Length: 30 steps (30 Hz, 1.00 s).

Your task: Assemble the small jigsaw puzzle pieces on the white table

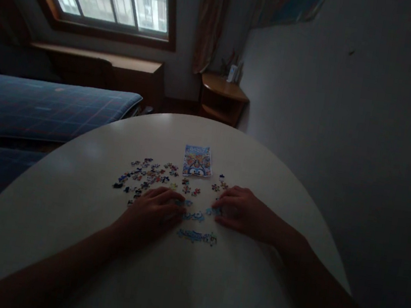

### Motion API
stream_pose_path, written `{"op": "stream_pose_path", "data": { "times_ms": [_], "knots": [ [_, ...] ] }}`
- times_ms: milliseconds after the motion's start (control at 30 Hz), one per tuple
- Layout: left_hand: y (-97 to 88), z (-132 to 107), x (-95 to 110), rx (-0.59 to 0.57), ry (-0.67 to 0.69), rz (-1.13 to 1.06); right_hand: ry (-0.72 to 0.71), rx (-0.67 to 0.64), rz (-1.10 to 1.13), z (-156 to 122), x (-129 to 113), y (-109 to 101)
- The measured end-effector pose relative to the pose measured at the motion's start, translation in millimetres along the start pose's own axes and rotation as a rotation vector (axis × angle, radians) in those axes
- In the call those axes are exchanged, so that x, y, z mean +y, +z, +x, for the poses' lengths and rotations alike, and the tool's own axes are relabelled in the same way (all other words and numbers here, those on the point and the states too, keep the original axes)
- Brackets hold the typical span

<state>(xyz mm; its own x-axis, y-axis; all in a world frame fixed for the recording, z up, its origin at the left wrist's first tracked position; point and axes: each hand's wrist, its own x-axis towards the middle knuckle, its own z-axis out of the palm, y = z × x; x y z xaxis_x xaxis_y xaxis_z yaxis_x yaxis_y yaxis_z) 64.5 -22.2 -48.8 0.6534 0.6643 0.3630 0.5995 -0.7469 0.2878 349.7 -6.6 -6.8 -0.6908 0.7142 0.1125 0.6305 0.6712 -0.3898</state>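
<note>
My left hand (160,206) rests low over the table, fingers bent and closed at the left end of a short joined row of light-blue puzzle pieces (197,216). Opposite it, my right hand (240,210) has its fingertips closed on a light-blue puzzle piece (209,210) just right of that row. The fingers partly cover the pieces on both sides. Nearer to me lies a joined strip of blue puzzle pieces (197,236). Beyond the hands, a few loose puzzle pieces (195,192) are scattered.
Many loose puzzle pieces (152,174) spread left of a colourful printed picture sheet (198,162) on the round white table (265,167). A bed with a plaid cover (43,108) stands left, a wall (348,118) right. A corner shelf (224,86) is behind.
</note>
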Motion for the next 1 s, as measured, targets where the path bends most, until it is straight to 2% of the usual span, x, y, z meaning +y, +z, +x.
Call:
{"op": "stream_pose_path", "data": {
  "times_ms": [500, 1000],
  "knots": [
    [0.5, 0.2, 3.9, 0.029, -0.004, -0.008, 0.01, -0.023, 0.057, 5.4, -5.2, 7.9],
    [1.2, -1.7, 2.9, 0.032, -0.023, -0.018, 0.074, -0.035, 0.044, -2.3, -2.8, 0.1]
  ]
}}
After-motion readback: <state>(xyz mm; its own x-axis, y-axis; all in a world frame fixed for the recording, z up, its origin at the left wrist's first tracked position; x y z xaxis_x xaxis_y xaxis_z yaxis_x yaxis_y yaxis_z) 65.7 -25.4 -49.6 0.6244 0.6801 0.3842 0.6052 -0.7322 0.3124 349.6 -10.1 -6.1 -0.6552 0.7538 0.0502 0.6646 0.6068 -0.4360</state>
